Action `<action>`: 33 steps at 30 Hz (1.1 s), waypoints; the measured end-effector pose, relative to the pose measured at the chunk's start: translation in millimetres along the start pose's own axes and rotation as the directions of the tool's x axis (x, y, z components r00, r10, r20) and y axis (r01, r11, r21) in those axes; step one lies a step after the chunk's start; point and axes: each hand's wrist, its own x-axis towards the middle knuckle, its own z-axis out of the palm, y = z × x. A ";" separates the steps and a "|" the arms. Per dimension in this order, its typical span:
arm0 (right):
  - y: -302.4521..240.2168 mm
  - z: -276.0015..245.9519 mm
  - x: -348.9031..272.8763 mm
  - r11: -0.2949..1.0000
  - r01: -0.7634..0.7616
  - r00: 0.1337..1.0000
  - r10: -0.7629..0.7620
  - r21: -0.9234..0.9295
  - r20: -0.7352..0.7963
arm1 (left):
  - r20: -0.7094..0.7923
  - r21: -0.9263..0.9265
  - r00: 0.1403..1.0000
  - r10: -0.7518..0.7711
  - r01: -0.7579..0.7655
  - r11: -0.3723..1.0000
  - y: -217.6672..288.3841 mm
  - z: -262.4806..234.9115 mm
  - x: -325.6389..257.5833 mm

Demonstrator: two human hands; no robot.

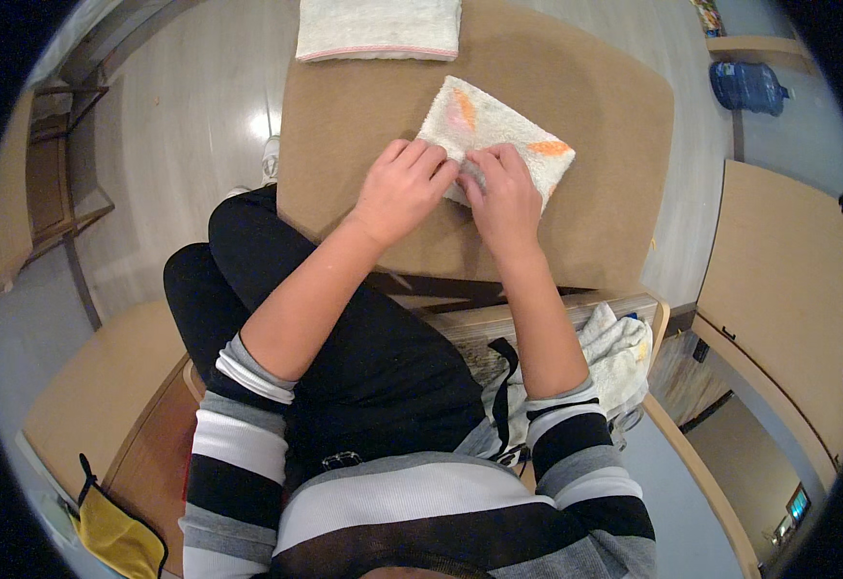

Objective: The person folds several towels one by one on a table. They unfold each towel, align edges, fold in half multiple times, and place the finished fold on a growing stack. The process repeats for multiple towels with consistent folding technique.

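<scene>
A small folded towel [503, 118], white terry with orange and pink patches, lies slantwise on a brown-topped table [363, 106]. My left hand [402, 191] has its fingers curled at the towel's near left edge. Close beside it, my right hand [506, 198] pinches the cloth near that same edge, with thumb and forefinger drawn together. The fingertips of both hands almost meet, and they hide the part of the edge between them.
Another folded white towel [379, 29] with a pink line lies at the table's far edge. Rumpled pale cloths [619, 352] sit beside my right forearm. A yellow cloth [117, 531] hangs at lower left. A blue water jug [747, 87] and a wooden cabinet [778, 261] stand to the right.
</scene>
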 end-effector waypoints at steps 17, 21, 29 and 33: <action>11.7 20.8 -9.4 0.987 -0.154 0.979 0.145 -0.050 -0.145 | 0.013 -0.019 0.997 -0.081 0.081 0.997 -3.9 4.1 -2.2; 21.0 13.8 -22.4 0.996 0.033 0.974 -0.051 -0.083 -0.223 | 0.010 -0.020 0.999 -0.049 0.049 0.999 -6.2 1.1 -1.3; 40.5 -12.7 -60.1 0.983 0.164 0.964 -0.176 -0.080 -0.198 | 0.005 -0.046 0.981 0.196 -0.195 0.980 -18.0 -6.7 -0.6; 46.6 -14.2 -62.4 0.974 0.197 0.947 -0.218 -0.110 -0.234 | 0.070 -0.077 0.967 0.245 -0.240 0.968 -21.4 -11.2 -3.5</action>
